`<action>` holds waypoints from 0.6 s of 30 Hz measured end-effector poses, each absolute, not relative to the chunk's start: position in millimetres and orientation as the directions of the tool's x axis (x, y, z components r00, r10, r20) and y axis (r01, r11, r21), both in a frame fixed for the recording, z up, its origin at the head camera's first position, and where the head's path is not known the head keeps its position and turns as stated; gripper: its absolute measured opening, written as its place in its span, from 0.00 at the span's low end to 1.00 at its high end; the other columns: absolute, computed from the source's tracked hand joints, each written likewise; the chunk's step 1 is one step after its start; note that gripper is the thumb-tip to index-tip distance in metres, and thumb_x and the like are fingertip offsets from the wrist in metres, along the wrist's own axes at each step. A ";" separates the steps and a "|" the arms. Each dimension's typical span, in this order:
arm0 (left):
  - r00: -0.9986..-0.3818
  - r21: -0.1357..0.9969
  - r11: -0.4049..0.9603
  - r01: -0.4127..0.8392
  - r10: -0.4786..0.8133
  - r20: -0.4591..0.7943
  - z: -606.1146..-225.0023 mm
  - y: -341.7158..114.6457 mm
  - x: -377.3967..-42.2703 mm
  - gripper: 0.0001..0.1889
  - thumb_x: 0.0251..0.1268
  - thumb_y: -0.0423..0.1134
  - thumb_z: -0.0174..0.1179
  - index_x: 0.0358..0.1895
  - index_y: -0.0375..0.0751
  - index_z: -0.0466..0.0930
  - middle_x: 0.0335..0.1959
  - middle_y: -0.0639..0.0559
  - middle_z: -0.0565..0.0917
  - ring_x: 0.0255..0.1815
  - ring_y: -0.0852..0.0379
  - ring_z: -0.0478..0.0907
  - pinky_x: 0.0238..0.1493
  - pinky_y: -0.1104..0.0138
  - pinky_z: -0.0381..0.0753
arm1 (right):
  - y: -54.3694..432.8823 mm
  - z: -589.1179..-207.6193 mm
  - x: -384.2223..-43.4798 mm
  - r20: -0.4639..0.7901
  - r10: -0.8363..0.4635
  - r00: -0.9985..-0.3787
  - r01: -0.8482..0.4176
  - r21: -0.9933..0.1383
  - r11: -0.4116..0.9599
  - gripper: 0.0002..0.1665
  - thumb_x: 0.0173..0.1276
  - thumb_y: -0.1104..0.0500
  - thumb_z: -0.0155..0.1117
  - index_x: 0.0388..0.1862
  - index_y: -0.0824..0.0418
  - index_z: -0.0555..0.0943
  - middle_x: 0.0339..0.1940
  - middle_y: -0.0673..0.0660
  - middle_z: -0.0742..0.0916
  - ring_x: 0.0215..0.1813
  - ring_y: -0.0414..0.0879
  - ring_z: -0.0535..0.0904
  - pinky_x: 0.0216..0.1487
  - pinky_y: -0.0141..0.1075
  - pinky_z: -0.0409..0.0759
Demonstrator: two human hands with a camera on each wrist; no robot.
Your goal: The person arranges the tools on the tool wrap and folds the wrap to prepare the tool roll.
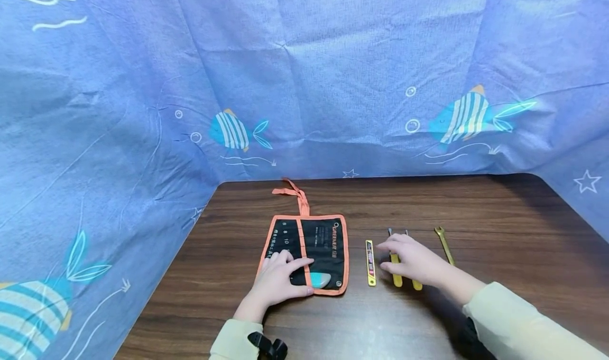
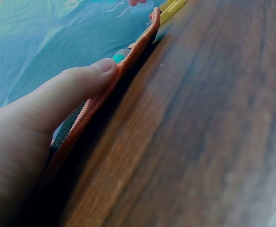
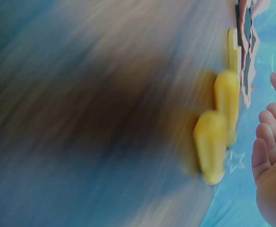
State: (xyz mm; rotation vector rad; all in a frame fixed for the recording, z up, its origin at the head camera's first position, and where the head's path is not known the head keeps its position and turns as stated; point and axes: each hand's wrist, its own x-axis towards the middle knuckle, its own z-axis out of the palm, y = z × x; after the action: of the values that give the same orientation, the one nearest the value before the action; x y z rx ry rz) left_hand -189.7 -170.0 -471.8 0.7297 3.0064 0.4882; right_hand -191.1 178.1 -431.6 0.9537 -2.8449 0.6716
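A black tool pouch [image 1: 325, 249] with orange trim lies flat on the table. My left hand [image 1: 277, 282] rests on its lower left part, the thumb along the orange front edge. A turquoise-and-grey rounded end [image 1: 320, 280] sticks out of a pocket beside that hand. In the left wrist view, the thumb [image 2: 76, 85] presses at the trim. My right hand [image 1: 413, 258] hovers with loosely bent fingers over two yellow-handled screwdrivers [image 1: 397, 276], partly covering them. Both handles [image 3: 210, 144] show apart from the fingers in the right wrist view.
Between pouch and screwdrivers lies a narrow yellow strip [image 1: 370, 262] with dark print. An open-ended wrench [image 1: 444, 243] lies beyond my right hand, partly hidden. Orange ties [image 1: 302, 201] trail behind the pouch. A blue fish-patterned cloth [image 1: 333, 85] hangs around the wooden table [image 1: 380, 201].
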 end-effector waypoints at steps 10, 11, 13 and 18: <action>-0.905 0.307 0.853 0.421 0.419 0.076 -473.1 -169.3 -192.2 0.38 0.38 0.80 0.54 0.56 0.68 0.74 0.32 0.61 0.64 0.34 0.60 0.60 0.37 0.63 0.58 | 228.3 -434.8 -184.8 0.197 -0.407 -0.892 -0.452 -0.437 0.778 0.23 0.59 0.54 0.68 0.50 0.66 0.80 0.44 0.56 0.81 0.43 0.50 0.78 0.42 0.47 0.75; -0.905 0.309 0.853 0.420 0.419 0.075 -473.5 -169.4 -192.4 0.38 0.38 0.80 0.54 0.56 0.68 0.74 0.32 0.62 0.65 0.35 0.60 0.60 0.37 0.63 0.59 | 233.0 -435.6 -183.6 0.192 -0.386 -0.902 -0.431 -0.443 0.786 0.23 0.59 0.54 0.68 0.51 0.65 0.80 0.44 0.56 0.81 0.44 0.51 0.78 0.43 0.48 0.75; -0.905 0.322 0.848 0.420 0.419 0.077 -473.1 -169.5 -192.3 0.38 0.38 0.79 0.55 0.55 0.67 0.75 0.33 0.62 0.66 0.36 0.60 0.61 0.38 0.63 0.60 | 241.9 -436.8 -181.3 0.187 -0.364 -0.912 -0.409 -0.450 0.794 0.24 0.60 0.53 0.68 0.51 0.66 0.80 0.45 0.57 0.81 0.45 0.54 0.78 0.43 0.49 0.75; -0.906 0.355 0.837 0.417 0.416 0.083 -469.8 -169.4 -190.7 0.36 0.39 0.76 0.58 0.54 0.65 0.75 0.34 0.62 0.67 0.37 0.59 0.62 0.41 0.62 0.63 | 262.4 -437.1 -175.3 0.198 -0.312 -0.929 -0.369 -0.439 0.819 0.27 0.60 0.51 0.68 0.52 0.67 0.79 0.44 0.58 0.81 0.45 0.55 0.78 0.42 0.51 0.75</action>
State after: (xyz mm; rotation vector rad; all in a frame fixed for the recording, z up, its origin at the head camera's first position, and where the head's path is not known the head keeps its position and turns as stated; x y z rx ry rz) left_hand -190.7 -169.4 -469.8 0.6833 3.0129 0.5840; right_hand -175.3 262.4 -437.1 0.5415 -2.8835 0.7321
